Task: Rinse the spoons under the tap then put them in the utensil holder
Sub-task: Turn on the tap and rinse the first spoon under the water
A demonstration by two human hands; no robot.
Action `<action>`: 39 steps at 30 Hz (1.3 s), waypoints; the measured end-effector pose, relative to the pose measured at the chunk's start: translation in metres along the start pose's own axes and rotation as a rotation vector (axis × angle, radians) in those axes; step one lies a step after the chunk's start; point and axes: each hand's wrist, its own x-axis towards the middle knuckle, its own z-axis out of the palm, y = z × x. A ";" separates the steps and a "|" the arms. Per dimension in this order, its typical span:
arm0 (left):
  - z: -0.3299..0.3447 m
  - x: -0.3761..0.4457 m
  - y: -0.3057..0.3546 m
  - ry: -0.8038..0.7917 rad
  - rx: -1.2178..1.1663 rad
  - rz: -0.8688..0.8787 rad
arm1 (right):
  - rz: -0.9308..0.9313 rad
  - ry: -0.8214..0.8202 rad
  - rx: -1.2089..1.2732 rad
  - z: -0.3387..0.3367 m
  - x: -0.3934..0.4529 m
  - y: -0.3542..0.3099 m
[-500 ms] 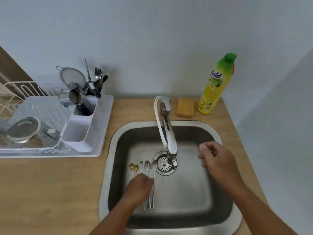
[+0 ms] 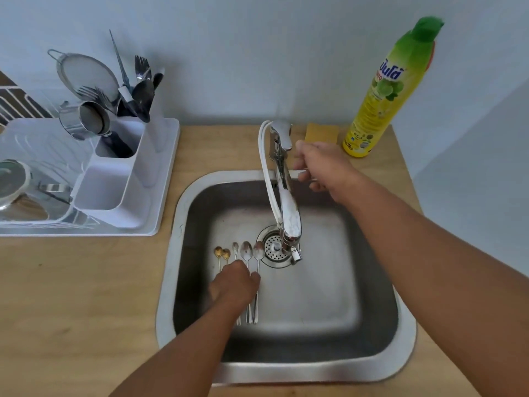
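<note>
Your bench (image 2: pixel 71 296) was pale wood with a fine grain, and set into it was a square stainless sink (image 2: pixel 400 339) with rounded corners and a dull, scuffed floor. Over the back rim stood a chrome tap (image 2: pixel 287 207), long and smooth, with a white hose looped along its left side. A round perforated drain (image 2: pixel 272 249) sat under its spout.

Five spoons (image 2: pixel 246 252) lay side by side on the sink floor, just left of the drain, bowls towards the back: two small gold ones at the left, then three silver ones (the rightmost looked smeared).

Your left hand (image 2: pixel 233 286) lay palm down across their handles, the fingers curled over them; I cannot tell whether that grip had closed on any spoon. Your right hand (image 2: pixel 320 167) was at the tap's base by the sink's back rim, fingers loosely bent and parted, with something thin and metal under the fingertips, too unclear to name.

At the bench's back left corner a white plastic rack tray (image 2: pixel 169 179) carried a white utensil holder (image 2: pixel 114 179) in compartments: the rear one held forks, dark spoons and a mesh strainer, the front one looked bare. A yellow sponge (image 2: pixel 322 131) and a yellow bottle (image 2: pixel 383 93) with a green cap stood at the back right.
</note>
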 end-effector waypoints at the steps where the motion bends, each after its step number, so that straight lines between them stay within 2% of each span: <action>1: 0.002 0.002 0.000 0.004 0.012 0.001 | 0.009 -0.007 -0.001 0.002 0.003 -0.003; 9: 0.010 0.007 0.004 0.059 0.082 0.031 | 0.022 -0.061 -0.001 0.014 0.009 -0.025; 24: 0.022 -0.006 0.017 0.124 0.078 0.072 | 0.050 -0.033 0.065 0.013 0.005 -0.030; 34: 0.016 -0.005 0.030 0.037 0.050 0.027 | 0.042 -0.032 0.087 0.007 0.000 -0.045; 39: 0.007 -0.009 0.035 0.003 0.080 0.023 | 0.043 0.103 0.081 -0.011 -0.013 0.003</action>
